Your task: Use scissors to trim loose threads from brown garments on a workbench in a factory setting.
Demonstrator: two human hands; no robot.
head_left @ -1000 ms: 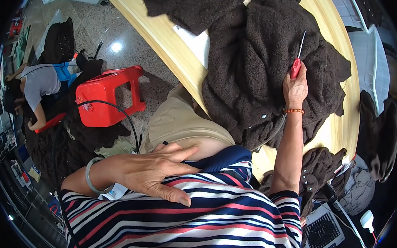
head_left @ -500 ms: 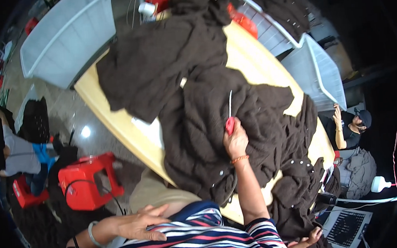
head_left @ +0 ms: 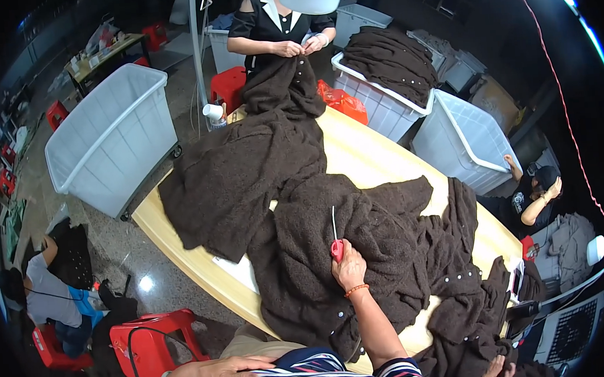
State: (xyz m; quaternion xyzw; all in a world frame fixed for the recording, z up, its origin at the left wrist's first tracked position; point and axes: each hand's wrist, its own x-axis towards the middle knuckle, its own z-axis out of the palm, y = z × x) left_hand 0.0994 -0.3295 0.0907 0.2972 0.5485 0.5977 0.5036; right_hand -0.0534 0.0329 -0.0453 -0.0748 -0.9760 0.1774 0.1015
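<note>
My right hand (head_left: 350,267) is closed around the red handle of a pair of scissors (head_left: 337,247), whose slim pale blades point away from me. It rests over a dark brown knitted garment (head_left: 387,225) heaped in folds on the table. Fingers stretched out, my left hand (head_left: 233,370) lies flat against my striped shirt, holding nothing. A second brown garment (head_left: 235,172) spreads over the far left of the table. White buttons show along the garment edges near me.
Garments cover much of the pale yellow table (head_left: 373,158). At its far end a person (head_left: 289,34) handles brown cloth. Another person's hand (head_left: 496,369) touches cloth at near right. Grey bins (head_left: 109,141) and red stools (head_left: 152,343) surround the table. A person (head_left: 534,198) sits at the right.
My view has tilted up, bringing the person at the far end into sight. My right hand still holds the scissors over the garment. My left hand stays at my waist, its fingers now closer together.
</note>
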